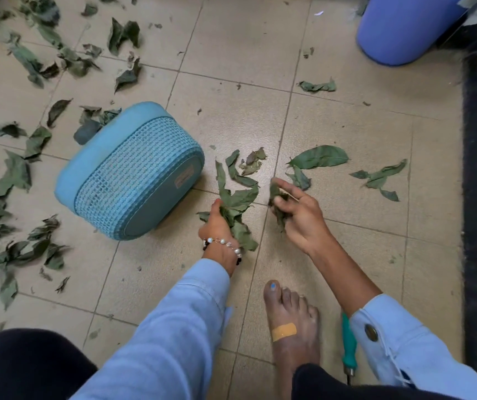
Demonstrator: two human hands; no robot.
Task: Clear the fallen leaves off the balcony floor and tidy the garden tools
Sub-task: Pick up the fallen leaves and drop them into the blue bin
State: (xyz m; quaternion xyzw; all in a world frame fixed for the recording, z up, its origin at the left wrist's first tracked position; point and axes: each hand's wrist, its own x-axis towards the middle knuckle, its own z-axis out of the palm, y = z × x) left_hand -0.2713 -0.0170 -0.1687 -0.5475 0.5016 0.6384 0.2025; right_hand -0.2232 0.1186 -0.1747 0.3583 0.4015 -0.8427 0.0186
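Step in hand: gathering fallen leaves by hand from the tiled floor (332,116); the person crouches low, one bare foot (292,321) planted between the arms.
Left hand: the left hand (217,223) has its fingers curled tight round a bunch of leaves (236,203), which sticks out above and below the fist.
Right hand: the right hand (295,209) pinches a smaller clump of leaves (277,206) between thumb and the nearer fingers, while the outer fingers are spread loose.
Basket: a blue woven basket (133,174) lies tipped on its side just left of the left hand, its mouth turned away toward the upper left; a few leaves lie at that mouth.
Leaves left: a large flat leaf (319,157) and a few more lie just beyond the right hand; many others are strewn thickly along the left side.
Tool: a green-handled tool (348,345) lies on the floor beside the foot, untouched.
Other: a blue bin (404,33) stands at the upper right.
Next move, as a judgement: both handfuls likely need emptying into the basket, which calls for reaching round to its far-facing mouth or righting it first.
Progress: early; most of the floor is yet to be cleared.
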